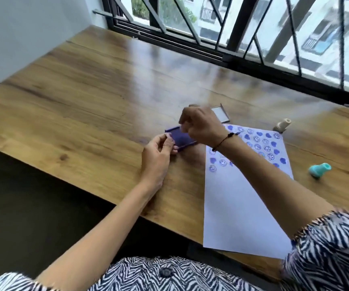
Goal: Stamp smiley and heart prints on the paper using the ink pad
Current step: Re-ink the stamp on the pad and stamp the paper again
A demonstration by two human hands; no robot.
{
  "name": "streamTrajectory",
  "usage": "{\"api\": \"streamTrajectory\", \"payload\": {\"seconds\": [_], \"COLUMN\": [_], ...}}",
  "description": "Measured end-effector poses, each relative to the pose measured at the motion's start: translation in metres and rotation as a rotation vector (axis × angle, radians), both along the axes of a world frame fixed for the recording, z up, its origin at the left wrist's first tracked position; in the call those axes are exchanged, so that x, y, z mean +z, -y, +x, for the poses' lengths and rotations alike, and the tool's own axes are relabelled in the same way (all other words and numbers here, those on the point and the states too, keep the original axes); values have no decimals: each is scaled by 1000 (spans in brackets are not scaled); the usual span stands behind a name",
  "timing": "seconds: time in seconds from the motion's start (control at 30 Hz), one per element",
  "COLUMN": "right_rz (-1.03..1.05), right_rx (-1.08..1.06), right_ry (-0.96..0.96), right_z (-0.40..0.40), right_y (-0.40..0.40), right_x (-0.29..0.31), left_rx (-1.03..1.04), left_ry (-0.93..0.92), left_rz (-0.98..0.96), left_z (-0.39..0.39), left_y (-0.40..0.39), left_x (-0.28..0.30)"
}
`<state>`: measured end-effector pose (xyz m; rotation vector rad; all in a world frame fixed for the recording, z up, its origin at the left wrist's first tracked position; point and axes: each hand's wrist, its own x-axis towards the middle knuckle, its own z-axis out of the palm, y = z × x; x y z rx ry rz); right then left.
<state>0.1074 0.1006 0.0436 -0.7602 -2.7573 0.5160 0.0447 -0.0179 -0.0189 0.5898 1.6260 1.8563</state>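
The purple ink pad (183, 139) lies open on the wooden table, left of the white paper (236, 198). My left hand (158, 156) pinches the pad's near-left corner with thumb and fingertips. My right hand (200, 126) hovers over the pad's far side with its fingers curled down. It is blurred, so whether it grips anything is unclear. The paper's far half carries several blue smiley and heart prints (263, 143). A beige stamp (282, 125) lies beyond the paper's far right corner, and a teal stamp (319, 170) lies on its side to the right of the paper.
The ink pad's lid (221, 114) lies upturned just behind my right hand. The wooden table (85, 91) runs up to a barred window at the back. Its near edge cuts diagonally in front of me, and the paper overhangs it slightly.
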Motion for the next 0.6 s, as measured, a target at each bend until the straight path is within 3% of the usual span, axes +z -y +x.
{"api": "streamTrajectory", "payload": {"seconds": [0.6], "right_rz": [-44], "right_rx": [-158], "right_ry": [-11], "right_z": [7], "right_y": [22], "right_x": [-9], "left_rx": [26], "left_ry": [-121], "left_rz": [-52], "left_z": [3], "left_y": [3], "left_x": [6]}}
